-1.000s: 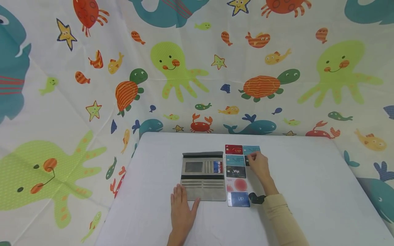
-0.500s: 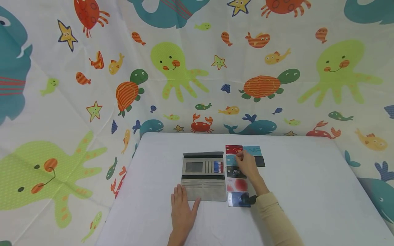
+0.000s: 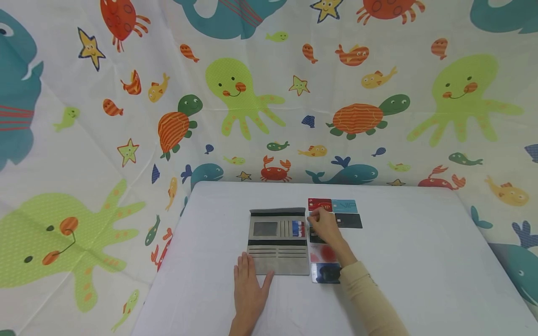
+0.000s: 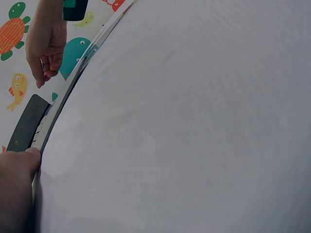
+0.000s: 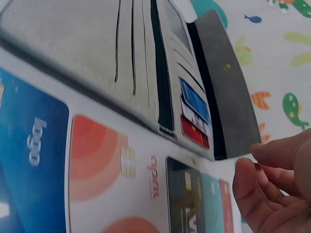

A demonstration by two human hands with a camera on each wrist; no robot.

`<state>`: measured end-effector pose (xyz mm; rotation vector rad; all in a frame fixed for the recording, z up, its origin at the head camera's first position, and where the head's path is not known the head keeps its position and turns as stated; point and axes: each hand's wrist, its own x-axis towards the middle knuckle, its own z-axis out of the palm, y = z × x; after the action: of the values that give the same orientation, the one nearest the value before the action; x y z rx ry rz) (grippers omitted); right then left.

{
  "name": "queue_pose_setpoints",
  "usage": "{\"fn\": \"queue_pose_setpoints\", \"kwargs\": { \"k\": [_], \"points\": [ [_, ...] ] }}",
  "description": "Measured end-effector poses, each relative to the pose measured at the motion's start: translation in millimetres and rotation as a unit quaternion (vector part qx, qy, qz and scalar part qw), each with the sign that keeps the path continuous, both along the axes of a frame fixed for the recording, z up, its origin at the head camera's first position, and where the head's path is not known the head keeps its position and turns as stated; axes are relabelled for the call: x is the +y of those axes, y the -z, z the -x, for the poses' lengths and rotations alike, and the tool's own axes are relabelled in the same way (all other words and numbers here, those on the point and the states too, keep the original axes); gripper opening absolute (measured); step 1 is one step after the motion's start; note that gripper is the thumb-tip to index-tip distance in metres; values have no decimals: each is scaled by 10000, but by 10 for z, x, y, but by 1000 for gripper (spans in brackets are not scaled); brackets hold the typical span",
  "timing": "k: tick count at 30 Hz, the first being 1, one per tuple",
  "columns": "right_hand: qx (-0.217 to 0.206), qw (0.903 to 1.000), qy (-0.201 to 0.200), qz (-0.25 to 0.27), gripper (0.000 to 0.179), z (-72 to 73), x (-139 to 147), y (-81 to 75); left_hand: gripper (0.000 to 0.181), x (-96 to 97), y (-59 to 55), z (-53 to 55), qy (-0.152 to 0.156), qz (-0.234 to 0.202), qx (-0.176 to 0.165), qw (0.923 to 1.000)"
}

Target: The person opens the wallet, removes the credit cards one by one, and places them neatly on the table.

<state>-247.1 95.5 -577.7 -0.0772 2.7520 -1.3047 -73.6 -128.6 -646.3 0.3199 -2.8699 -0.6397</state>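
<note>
An unfolded grey wallet (image 3: 279,266) lies on the table, with several cards (image 5: 194,99) in its upper right slots. My left hand (image 3: 249,291) rests flat at the wallet's lower left corner, thumb along its near edge. My right hand (image 3: 328,227) hovers at the wallet's right side, over the teal card (image 5: 210,196) in the left column; its thumb and fingers are loosely bent with nothing visible between them. Down that column lie a red VIP card (image 3: 319,202), a partly hidden black card (image 5: 183,189), a white-and-pink card (image 5: 97,165) and a blue card (image 5: 34,155).
A second teal card (image 3: 344,206) and another black card (image 3: 349,220) lie to the right of that column. The white table (image 3: 428,252) meets a sea-animal curtain (image 3: 260,158) at its far edge. A dark camera sits on the right wrist, over the blue card in the head view.
My right hand has moved left from the right-hand black card, across the teal card, to beside the wallet. The cards and my left hand stay where they were.
</note>
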Motion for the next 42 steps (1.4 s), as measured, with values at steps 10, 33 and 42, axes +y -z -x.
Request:
{"fn": "queue_pose_setpoints", "kwargs": {
  "k": [10,33,42],
  "points": [
    [-127,9997,-165,-144,25,20,-140,30,90,3,7,-14,5,-51,73,10000],
    [-735,9958,-538,-4,24,59,-386,79,85,-7,-5,-6,-3,-127,231,9997],
    [-1038,9928,-561,-203,22,90,-440,64,86,-8,-6,-3,2,-194,130,9997]
  ]
}}
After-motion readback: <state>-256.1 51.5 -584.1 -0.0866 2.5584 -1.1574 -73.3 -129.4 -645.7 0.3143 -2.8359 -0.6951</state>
